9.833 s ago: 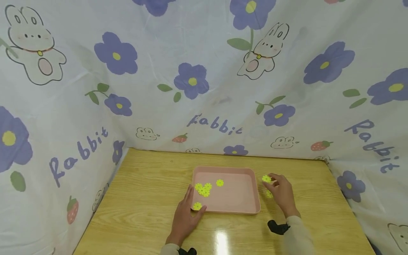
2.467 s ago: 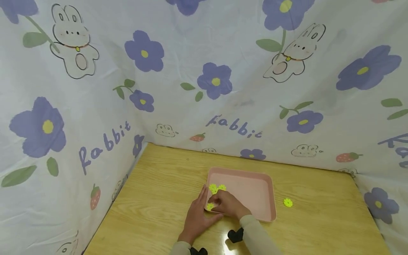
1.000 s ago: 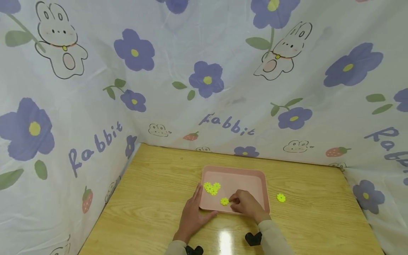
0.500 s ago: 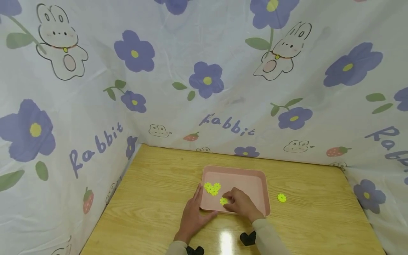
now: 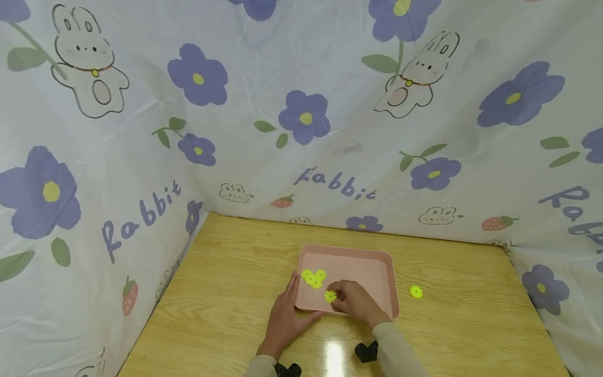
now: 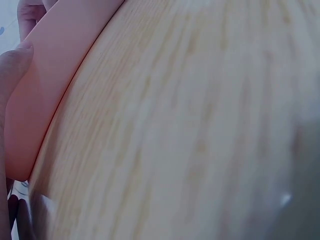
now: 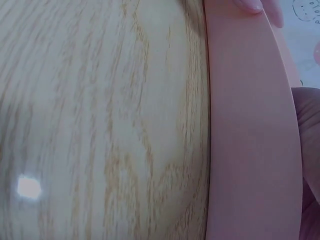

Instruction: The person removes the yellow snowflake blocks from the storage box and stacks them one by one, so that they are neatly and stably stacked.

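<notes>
A shallow pink tray (image 5: 358,267) stands on the wooden table. My left hand (image 5: 282,320) rests at its front left corner, fingers straight along the left side; in the left wrist view the thumb (image 6: 17,62) touches the front wall. Inside the tray, my right hand (image 5: 358,301) pinches a yellow flower-shaped disc (image 5: 331,296) between thumb and fingers, near the front wall. Several matching discs (image 5: 314,279) lie joined or touching in a V-shaped group at the tray's left. In the right wrist view the tray wall hides most of the right hand (image 7: 310,130).
One more yellow flower-shaped disc (image 5: 416,291) lies on the table (image 5: 452,319) right of the tray. A white cloth (image 5: 254,173) printed with rabbits and purple flowers hangs behind and at both sides.
Ten seconds ago my right hand held a disc right of the tray. Within the last second it moved slightly left and took hold of the loose disc inside. My left hand stayed put.
</notes>
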Available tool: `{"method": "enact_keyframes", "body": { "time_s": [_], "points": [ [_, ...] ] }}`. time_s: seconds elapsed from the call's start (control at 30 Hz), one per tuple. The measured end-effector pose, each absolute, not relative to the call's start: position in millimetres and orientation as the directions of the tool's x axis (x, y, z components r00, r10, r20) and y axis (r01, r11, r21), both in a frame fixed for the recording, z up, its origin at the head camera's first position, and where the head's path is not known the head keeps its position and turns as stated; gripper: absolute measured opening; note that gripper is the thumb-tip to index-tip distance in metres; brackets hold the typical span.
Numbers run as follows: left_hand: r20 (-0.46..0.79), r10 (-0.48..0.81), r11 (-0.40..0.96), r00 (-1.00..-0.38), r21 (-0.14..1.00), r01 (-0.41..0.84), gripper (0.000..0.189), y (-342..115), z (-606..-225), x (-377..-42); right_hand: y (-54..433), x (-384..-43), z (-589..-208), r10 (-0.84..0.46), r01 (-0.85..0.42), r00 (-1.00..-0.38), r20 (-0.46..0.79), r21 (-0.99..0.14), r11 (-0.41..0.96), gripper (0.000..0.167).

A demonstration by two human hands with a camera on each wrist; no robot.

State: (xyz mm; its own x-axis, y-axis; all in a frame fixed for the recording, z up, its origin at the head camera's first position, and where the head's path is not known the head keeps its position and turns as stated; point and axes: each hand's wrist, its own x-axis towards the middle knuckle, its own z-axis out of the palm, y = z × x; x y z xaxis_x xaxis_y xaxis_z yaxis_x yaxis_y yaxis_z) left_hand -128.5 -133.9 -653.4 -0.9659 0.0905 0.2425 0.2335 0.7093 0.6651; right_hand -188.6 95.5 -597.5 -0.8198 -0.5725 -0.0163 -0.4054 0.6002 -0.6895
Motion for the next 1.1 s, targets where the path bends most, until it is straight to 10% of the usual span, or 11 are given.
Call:
{"method": "enact_keyframes", "body": {
  "time_s": [0.43, 1.1],
  "points": [
    [0.219, 0.082, 0.706, -0.972, 0.676, 0.211, 0.113, -133.4, -654.0, -127.9, 108.9, -190.2, -601.4, -0.539, -0.423, -0.842, 0.027, -0.654, 0.627, 0.031],
    [0.232, 0.079, 0.717, -0.969, 0.663, 0.217, 0.111, -131.9, -656.6, -131.9, 269.6, -175.3, -575.4, -0.056, -0.101, -0.994, 0.09, -0.668, 0.737, 0.039]
  ]
}}
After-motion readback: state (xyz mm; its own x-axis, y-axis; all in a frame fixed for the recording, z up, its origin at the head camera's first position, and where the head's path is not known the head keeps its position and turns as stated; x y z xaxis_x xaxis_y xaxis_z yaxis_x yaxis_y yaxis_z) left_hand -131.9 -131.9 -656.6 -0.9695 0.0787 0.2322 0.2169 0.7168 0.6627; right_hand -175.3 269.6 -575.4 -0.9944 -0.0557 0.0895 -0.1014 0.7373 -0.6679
